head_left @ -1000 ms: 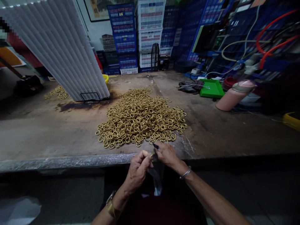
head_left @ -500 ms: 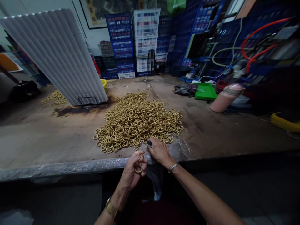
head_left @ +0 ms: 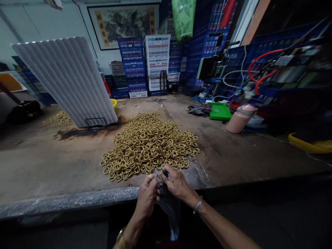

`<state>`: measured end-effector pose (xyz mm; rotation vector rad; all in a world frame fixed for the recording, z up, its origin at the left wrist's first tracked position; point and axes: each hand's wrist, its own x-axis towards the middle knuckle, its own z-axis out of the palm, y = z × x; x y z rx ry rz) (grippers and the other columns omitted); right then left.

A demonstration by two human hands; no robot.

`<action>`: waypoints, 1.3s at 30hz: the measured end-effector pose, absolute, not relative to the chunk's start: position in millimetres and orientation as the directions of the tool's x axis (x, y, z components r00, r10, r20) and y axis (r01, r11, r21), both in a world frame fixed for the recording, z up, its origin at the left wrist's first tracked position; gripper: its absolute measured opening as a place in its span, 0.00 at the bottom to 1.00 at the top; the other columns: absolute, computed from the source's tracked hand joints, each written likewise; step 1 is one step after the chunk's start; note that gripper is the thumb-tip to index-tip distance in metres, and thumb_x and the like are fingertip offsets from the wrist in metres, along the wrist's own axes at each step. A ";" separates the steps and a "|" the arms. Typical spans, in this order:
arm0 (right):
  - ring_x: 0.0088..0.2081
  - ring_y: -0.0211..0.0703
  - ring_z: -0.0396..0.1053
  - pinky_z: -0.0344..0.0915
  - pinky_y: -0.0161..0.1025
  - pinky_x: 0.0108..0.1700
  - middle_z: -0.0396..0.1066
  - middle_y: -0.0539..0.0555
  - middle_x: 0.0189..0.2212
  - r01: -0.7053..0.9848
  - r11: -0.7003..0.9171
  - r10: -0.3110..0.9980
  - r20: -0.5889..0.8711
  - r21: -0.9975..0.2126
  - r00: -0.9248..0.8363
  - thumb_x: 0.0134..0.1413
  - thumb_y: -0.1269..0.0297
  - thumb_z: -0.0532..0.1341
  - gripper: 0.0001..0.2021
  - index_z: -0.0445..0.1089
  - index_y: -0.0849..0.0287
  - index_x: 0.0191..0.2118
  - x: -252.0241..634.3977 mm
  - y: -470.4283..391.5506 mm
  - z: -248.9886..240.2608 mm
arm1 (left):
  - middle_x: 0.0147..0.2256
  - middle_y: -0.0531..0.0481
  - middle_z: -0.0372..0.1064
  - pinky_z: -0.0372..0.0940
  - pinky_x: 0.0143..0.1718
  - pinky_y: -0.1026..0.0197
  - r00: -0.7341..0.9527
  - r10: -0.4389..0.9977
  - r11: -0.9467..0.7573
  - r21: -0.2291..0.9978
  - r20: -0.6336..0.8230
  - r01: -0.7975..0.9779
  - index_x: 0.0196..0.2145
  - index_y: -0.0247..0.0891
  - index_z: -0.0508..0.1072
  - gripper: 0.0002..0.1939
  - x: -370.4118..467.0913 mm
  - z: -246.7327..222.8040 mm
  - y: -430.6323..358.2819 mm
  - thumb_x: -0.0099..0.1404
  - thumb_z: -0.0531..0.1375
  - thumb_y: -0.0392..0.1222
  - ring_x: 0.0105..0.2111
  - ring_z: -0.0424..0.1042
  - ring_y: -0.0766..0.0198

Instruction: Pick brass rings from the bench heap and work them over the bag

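Observation:
A large heap of gold-coloured metal rings lies on the table in front of me. At its near edge, my left hand is closed with the fingertips pinched together; the gold ring it carries is mostly hidden by the fingers. My right hand, close beside it on the right, is closed on a small dark tool whose kind I cannot make out. A ring shows between the fingertips of the two hands; which hand touches it is unclear.
A ribbed, light-grey panel leans in a black wire stand at left, with a smaller ring pile behind. On the right are a green tray and a pink bottle. Film covers the table's front edge. Stacked crates stand behind.
My left hand has moved up and toward the right hand, its fingers turning inward over the ring. My right hand keeps the dark tool. The camera view has tilted upward.

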<state>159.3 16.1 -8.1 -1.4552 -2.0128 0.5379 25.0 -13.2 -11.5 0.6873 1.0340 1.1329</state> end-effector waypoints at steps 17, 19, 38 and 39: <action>0.21 0.32 0.56 0.55 0.30 0.25 0.59 0.45 0.17 0.260 0.002 0.985 -0.043 -0.966 -0.170 0.48 0.56 0.54 0.12 0.61 0.59 0.23 152.4 12.8 -5.5 | 0.19 0.58 0.58 0.48 0.16 0.70 0.092 0.980 0.188 0.975 -0.178 -0.115 0.30 0.36 0.68 0.15 27.4 -2.9 -19.5 0.56 0.56 0.53 0.15 0.53 0.74; 0.23 0.33 0.57 0.56 0.30 0.27 0.60 0.46 0.18 0.313 0.058 0.990 0.015 -0.948 -0.137 0.47 0.58 0.55 0.11 0.62 0.60 0.22 151.6 13.1 -3.0 | 0.18 0.59 0.57 0.47 0.15 0.71 0.147 0.958 0.266 0.955 -0.246 -0.131 0.28 0.36 0.65 0.16 25.9 -2.8 -18.9 0.56 0.56 0.55 0.14 0.52 0.75; 0.21 0.34 0.55 0.44 0.32 0.25 0.63 0.48 0.19 0.708 0.382 0.912 0.120 -0.593 -0.392 0.42 0.73 0.52 0.05 0.64 0.58 0.26 156.5 3.4 -12.0 | 0.20 0.58 0.56 0.46 0.16 0.71 0.128 0.980 0.176 0.967 -0.154 -0.183 0.27 0.36 0.62 0.15 22.7 -8.7 -18.1 0.57 0.56 0.53 0.16 0.52 0.75; 0.21 0.34 0.55 0.44 0.32 0.25 0.63 0.48 0.19 0.713 0.383 0.913 0.121 -0.587 -0.391 0.42 0.73 0.52 0.05 0.64 0.58 0.27 156.4 3.7 -12.5 | 0.20 0.58 0.56 0.46 0.16 0.70 0.131 0.980 0.172 0.968 -0.149 -0.181 0.27 0.36 0.62 0.15 22.7 -9.1 -18.3 0.57 0.56 0.53 0.16 0.52 0.75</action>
